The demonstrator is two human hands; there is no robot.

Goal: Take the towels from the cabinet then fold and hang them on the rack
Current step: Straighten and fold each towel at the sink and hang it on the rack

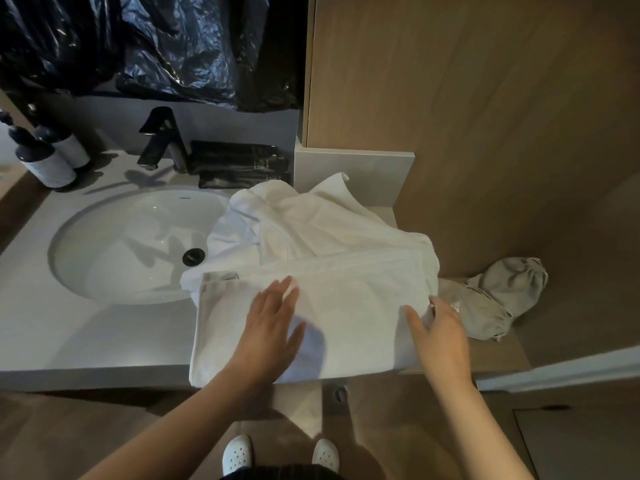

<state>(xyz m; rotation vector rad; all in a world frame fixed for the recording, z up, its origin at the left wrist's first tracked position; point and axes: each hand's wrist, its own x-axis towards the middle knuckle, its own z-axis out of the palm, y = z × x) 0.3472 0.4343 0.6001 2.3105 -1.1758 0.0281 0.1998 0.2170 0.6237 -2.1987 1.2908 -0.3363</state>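
A white towel (349, 306) lies folded flat on the vanity counter (86, 337), its near edge hanging slightly over the front. Behind it sits a crumpled heap of more white towel (304, 223), partly over the sink. My left hand (273, 323) rests flat on the folded towel, fingers spread. My right hand (440, 327) is at the towel's right edge; its fingers curl around that edge, thumb on top. No rack is in view.
A white sink (114, 244) with a black faucet (162, 140) is at the left. Two pump bottles (48, 157) stand far left. Black packets (239, 164) lie behind the towels. A grey drawstring bag (502, 296) lies right. Wooden panels (485, 98) rise behind.
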